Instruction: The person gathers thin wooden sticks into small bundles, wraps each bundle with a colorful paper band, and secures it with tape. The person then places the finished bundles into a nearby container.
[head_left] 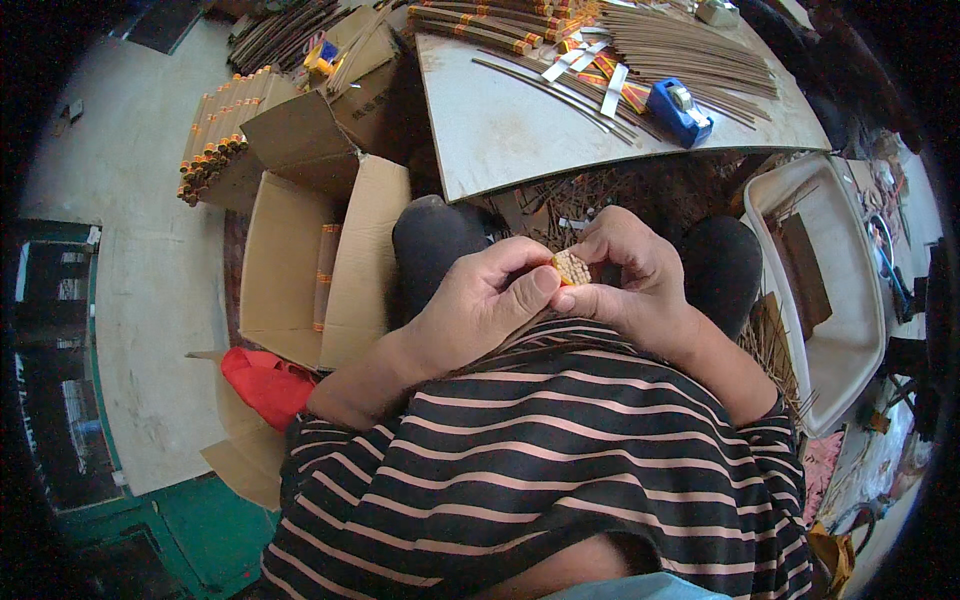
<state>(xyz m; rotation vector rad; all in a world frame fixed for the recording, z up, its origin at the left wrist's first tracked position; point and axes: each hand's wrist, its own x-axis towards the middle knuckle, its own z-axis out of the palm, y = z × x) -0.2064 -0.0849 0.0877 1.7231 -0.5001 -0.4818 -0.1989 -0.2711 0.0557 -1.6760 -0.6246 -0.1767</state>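
Observation:
Between both hands, over my lap, is a bundle of incense sticks (572,268) seen end-on. Its pale round tips are packed close, and a strip of yellow and red wrapper shows at the edge. My left hand (488,296) is closed on the bundle's left side, thumb and forefinger near the rim. From the other side, my right hand (632,272) grips it with thumb and curled fingers. The rest of the bundle's length is hidden below the hands.
Ahead, a table (480,130) bears loose incense sticks (690,50), wrapped bundles (475,28), paper labels (615,90) and a blue tape dispenser (680,112). An open cardboard box (285,270) stands left, beside a red cloth (265,385). A white tub (850,340) is at right.

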